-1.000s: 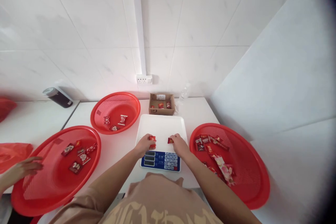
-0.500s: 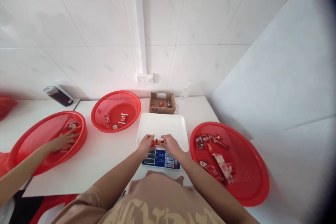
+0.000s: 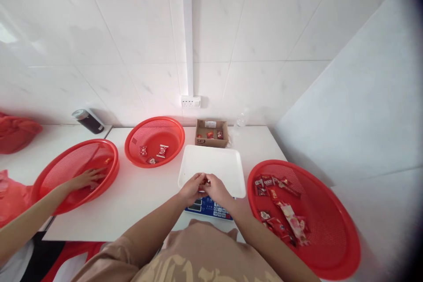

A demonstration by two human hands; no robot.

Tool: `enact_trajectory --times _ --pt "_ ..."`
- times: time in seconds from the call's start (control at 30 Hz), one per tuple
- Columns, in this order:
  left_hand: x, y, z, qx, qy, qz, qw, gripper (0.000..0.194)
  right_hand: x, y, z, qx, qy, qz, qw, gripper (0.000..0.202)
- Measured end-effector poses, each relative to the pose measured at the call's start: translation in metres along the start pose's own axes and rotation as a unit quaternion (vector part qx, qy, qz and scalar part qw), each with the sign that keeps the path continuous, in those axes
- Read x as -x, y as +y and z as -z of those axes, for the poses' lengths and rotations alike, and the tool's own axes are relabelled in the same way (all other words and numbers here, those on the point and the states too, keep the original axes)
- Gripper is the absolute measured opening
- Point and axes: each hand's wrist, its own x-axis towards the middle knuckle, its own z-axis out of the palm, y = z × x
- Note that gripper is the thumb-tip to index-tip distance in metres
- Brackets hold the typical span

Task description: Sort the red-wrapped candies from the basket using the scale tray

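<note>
My left hand and my right hand meet over the near edge of the white scale tray. Both are closed around small red-wrapped candies, which the fingers mostly cover. Below them the scale's blue keypad partly shows. To the right, a red basket holds several red candy packets and a pink-and-white one. Behind the tray is a cardboard box with a few red candies inside.
A round red basket with three candies stands left of the tray. Farther left, another person's hand reaches into a red basket. A dark bottle, a clear bottle and a red bag lie near the wall.
My hands have come together, covering more of the candies. The view has shifted left, so the scene sits farther right. The other person's hand is still in its basket.
</note>
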Motion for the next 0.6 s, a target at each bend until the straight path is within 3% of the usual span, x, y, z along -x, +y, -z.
enact_trajectory --times 0.13,0.2,0.3,0.43,0.53,0.6 --pt "-0.003 0.003 -0.003 0.045 -0.015 0.037 0.998 0.019 0.0 -0.004 0.004 -0.007 0.116 0.028 0.993 0.027" --pt "-0.002 0.005 -0.006 0.061 -0.039 0.072 0.995 0.021 0.0 -0.006 0.004 -0.009 0.143 0.054 0.988 0.03" --pt "0.003 0.009 -0.014 0.114 -0.07 0.097 0.986 0.024 0.006 -0.013 0.001 0.009 0.113 0.113 0.987 0.035" --pt "0.01 0.023 -0.018 0.153 -0.063 0.092 0.982 0.032 0.021 -0.025 0.002 0.047 0.073 0.199 0.976 0.044" --pt "0.013 0.049 -0.01 0.173 -0.039 0.079 0.981 0.034 0.031 -0.022 0.016 0.063 0.087 0.227 0.968 0.046" --pt "0.012 0.075 -0.002 0.194 0.001 0.047 0.98 0.035 0.037 -0.008 0.033 0.076 0.124 0.202 0.969 0.044"
